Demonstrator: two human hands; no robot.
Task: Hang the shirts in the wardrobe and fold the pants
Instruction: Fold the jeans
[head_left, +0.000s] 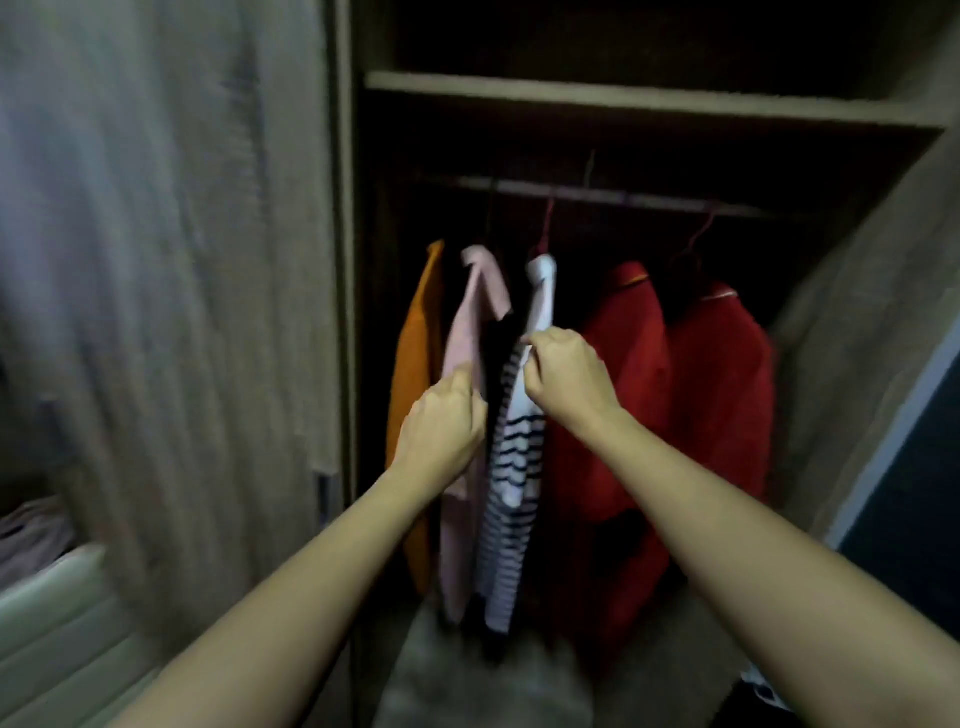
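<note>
Two outstretched hands — left hand (441, 426), right hand (563, 376) — on striped shirt (511, 467)

Both arms outstretched; left hand (441, 426) and right hand (563, 376) (fingers curled) pinching.

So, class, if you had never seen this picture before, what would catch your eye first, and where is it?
Two bare arms reach into the open wardrobe, the right hand pinching the striped shirt at centre and the left hand against the pink shirt. Next, the two bright red shirts on the right of the rail, and an orange garment at far left.
</note>
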